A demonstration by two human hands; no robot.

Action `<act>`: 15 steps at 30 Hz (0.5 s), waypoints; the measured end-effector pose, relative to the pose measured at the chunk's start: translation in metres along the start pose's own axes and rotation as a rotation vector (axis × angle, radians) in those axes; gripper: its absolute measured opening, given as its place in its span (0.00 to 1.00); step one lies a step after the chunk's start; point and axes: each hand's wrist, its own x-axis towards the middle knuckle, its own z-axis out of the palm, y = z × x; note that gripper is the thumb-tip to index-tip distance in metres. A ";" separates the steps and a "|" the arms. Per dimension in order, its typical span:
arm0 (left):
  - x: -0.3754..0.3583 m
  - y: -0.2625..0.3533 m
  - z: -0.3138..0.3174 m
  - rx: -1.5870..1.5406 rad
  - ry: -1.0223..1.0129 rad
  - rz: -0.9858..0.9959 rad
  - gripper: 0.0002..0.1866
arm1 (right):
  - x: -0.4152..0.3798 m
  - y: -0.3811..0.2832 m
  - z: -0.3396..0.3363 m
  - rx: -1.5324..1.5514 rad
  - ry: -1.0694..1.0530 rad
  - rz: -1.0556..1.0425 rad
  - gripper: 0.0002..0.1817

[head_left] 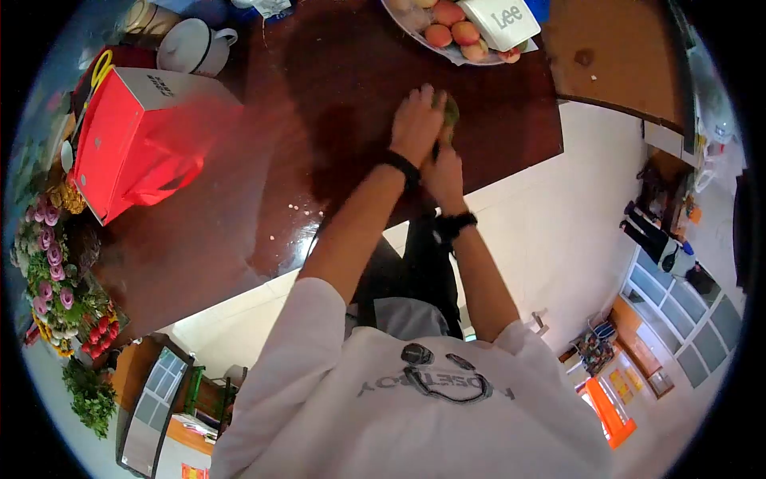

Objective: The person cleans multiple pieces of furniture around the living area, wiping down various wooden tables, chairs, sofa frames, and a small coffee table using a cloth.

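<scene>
Over the dark red table [279, 152], near its right part, my left hand [417, 126] is closed around a small greenish-brown object [450, 113] that shows past its fingers. Just below and to the right, my right hand [444, 177] is closed close against it, at the lower end of the same object. The two hands nearly touch. What the object is cannot be made out, and the fingers hide part of it. Both wrists carry black bands.
A plate [415, 36] of peach-like fruit with a white "Lee" box [501, 21] is at the top. A red gift bag [120, 144], white enamel mug [194, 48] and flowers [49, 263] are at left. A person [662, 246] appears far right.
</scene>
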 end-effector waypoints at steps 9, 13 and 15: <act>-0.017 -0.131 -0.067 0.245 0.219 -0.298 0.25 | 0.112 -0.125 0.033 -0.210 -0.334 -0.285 0.33; -0.119 -0.148 -0.093 0.145 0.208 -0.558 0.29 | 0.028 -0.177 0.070 -0.329 -0.382 -0.414 0.30; -0.193 -0.141 -0.093 -0.186 0.320 -0.829 0.29 | -0.024 -0.178 0.095 -0.290 -0.483 -0.510 0.33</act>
